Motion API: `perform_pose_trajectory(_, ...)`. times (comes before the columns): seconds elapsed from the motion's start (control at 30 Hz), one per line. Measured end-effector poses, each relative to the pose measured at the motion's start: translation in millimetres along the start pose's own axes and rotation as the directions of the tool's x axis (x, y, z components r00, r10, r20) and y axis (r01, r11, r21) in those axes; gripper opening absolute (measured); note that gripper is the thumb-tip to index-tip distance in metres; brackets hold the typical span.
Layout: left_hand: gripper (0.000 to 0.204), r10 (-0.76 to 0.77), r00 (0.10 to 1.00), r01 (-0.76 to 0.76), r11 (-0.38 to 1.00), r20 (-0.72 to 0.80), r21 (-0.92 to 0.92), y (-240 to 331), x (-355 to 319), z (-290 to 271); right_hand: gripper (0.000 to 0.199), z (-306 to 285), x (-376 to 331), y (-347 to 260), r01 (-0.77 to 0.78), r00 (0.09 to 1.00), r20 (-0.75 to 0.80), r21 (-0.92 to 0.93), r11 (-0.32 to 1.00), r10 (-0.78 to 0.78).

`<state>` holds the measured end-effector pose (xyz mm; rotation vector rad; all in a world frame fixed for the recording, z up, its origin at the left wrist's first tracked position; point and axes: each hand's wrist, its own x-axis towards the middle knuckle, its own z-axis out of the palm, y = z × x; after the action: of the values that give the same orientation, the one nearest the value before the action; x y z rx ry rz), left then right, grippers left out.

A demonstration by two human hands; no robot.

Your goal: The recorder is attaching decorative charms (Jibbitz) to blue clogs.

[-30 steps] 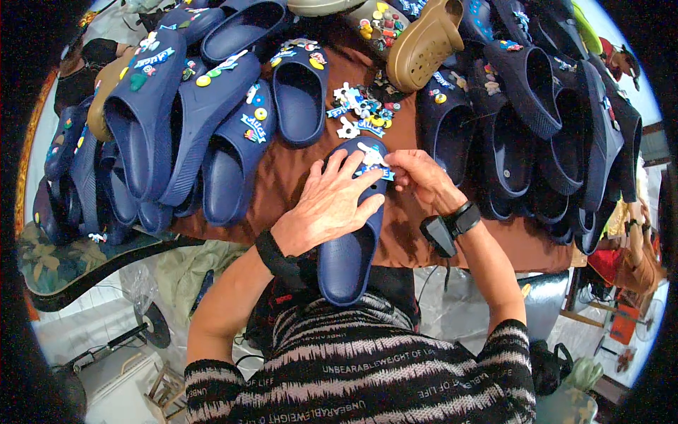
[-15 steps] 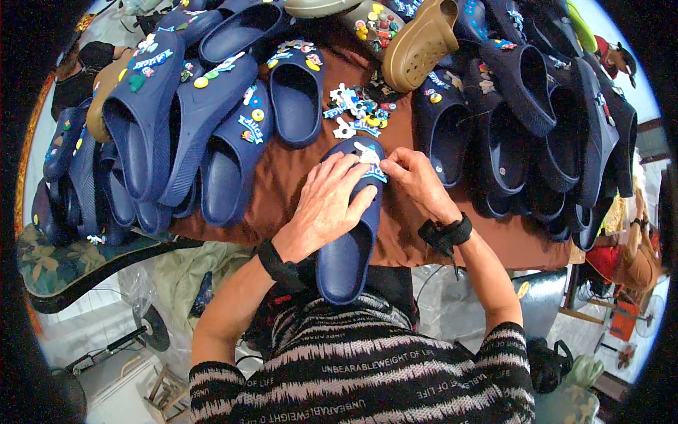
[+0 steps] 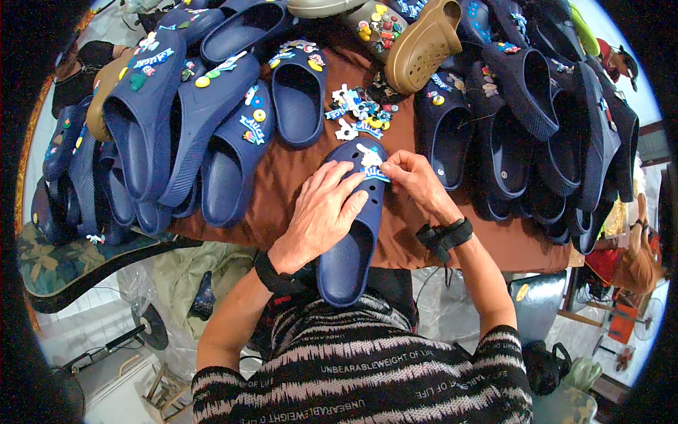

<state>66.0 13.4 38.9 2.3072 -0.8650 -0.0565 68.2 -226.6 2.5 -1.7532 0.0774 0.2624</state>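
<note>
Navy clog point(image 3: 351, 240) is lying toe-away across the near edge of the brown counter point(image 3: 282, 180), heel overhanging twd the person. Open room is limited to the bare strip w/ shoe piles L & R. Left hand point(image 3: 321, 215) is pressed flat on the upper, grip open. Right hand point(image 3: 417, 180) is pinched closed on a blue charm point(image 3: 376, 174) at the toe.

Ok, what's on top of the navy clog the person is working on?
The left hand lies flat across the clog, and the right hand pinches at small charms on its toe. The upper beneath the left palm is covered, so any charms there cannot be seen.
</note>
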Motion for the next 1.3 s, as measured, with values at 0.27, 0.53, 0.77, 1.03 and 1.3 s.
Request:
perform_pose_trajectory(0.27,0.044,-0.006,1.0,0.007,0.999,-0.019,0.031,-1,-3,3,0.026,-3,7,1,-0.027,0.999,-0.027,0.047,0.999,0.029)
perform_pose_trajectory(0.53,0.041,-0.01,0.989,-0.014,0.987,-0.148,-0.16,5,-25,5,0.017,-9,63,6,0.185,0.937,-0.154,-0.546,0.817,-0.315)
perform_pose_trajectory(0.77,0.04,-0.074,0.979,0.033,0.977,-0.189,-0.211,2,-51,19,0.021,-10,94,16,0.195,0.815,-0.314,-0.642,0.741,-0.487)
perform_pose_trajectory(1.03,0.042,-0.037,0.973,-0.017,0.973,-0.23,-0.228,-3,-51,27,0.023,-17,94,11,0.118,0.847,-0.313,-0.677,0.727,-0.429)
perform_pose_trajectory(1.3,0.044,-0.038,0.972,-0.016,0.974,-0.233,-0.227,-4,-50,31,0.018,-22,71,4,0.123,0.915,-0.364,-0.155,0.98,-0.173)
